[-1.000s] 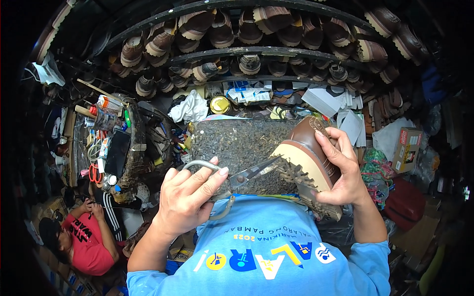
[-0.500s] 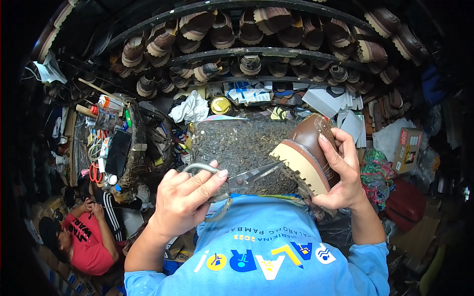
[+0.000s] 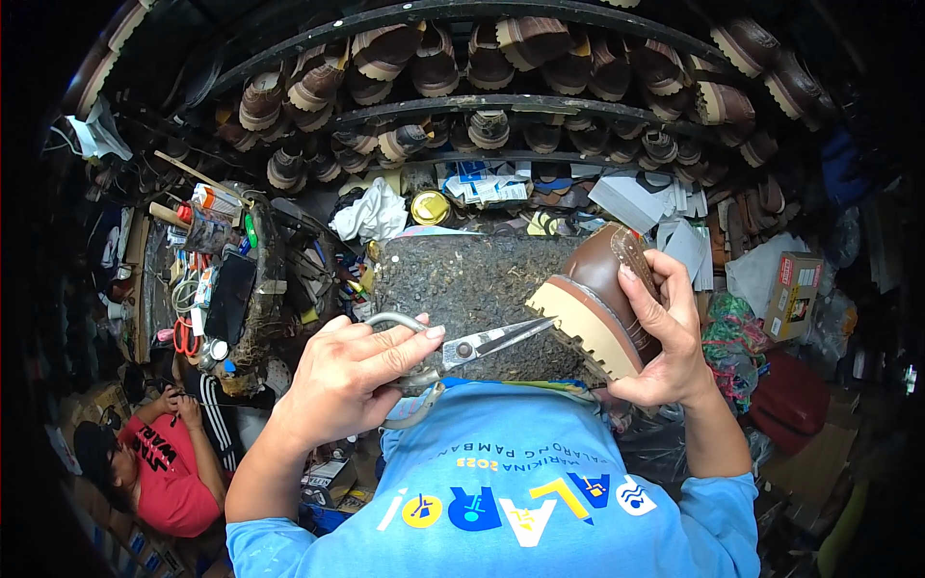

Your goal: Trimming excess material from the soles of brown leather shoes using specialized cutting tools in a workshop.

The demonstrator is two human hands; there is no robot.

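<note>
The left hand [image 3: 352, 380] has its grip clenched through the loops of large steel scissors [image 3: 462, 352], blades apparently slightly parted, tips just beside the cream lugged sole of a brown leather boot [image 3: 602, 313]. The right hand [image 3: 665, 332] grasps that boot above the speckled bench [image 3: 462, 279]. A slip could gouge the sole or nick the right thumb.

1. We look into a cramped shoemaker's workshop: curved shelves [image 3: 501, 101] overhead carry rows of brown shoes [image 3: 434, 60].
2. A scrap-strewn table [image 3: 472, 289], scissors [image 3: 472, 345] and a half-finished boot [image 3: 602, 308] fill the foreground.
</note>
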